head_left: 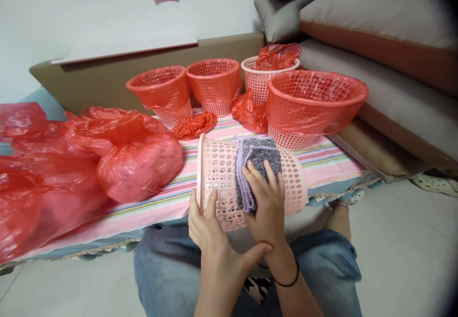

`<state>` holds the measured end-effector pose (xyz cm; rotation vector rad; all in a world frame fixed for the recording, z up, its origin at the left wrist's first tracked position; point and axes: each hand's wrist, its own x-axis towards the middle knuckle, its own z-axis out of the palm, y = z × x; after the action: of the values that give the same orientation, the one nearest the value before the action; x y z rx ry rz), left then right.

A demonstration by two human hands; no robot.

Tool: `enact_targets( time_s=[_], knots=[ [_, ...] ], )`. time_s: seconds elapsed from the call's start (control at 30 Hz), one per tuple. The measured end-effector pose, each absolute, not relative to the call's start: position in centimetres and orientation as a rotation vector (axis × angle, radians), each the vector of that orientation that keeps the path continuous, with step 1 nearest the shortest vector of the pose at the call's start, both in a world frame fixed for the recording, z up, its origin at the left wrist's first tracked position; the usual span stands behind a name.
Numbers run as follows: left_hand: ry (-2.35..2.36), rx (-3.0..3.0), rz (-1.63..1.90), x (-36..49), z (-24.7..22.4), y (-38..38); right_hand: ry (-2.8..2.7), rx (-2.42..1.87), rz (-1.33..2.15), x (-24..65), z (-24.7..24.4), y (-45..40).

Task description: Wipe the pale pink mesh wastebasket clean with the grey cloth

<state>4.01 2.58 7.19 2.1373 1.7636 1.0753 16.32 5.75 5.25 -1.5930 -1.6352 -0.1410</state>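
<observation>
A pale pink perforated plastic basket lies on its side in front of me, its rim toward the left. My right hand presses a folded grey cloth with lilac edging against the basket's side, fingers laid over the cloth. At the rim, my left hand touches the basket with its fingers apart. Its thumb stretches out to the right, by my right wrist. The underside of the basket is hidden.
Behind stand a red-lined basket, another lined basket, a large lined basket and a pink basket with loose red plastic. Full red bags crowd the left of the striped cloth. Grey cushions are stacked at right.
</observation>
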Motion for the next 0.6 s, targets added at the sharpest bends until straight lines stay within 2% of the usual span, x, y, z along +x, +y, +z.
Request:
enact_targets(
  time_s=[0.6],
  knots=[
    [1.684,2.174,1.061,3.22,6.60,2.87,-1.610,-1.599,-0.166,16.19,5.00,6.11]
  ],
)
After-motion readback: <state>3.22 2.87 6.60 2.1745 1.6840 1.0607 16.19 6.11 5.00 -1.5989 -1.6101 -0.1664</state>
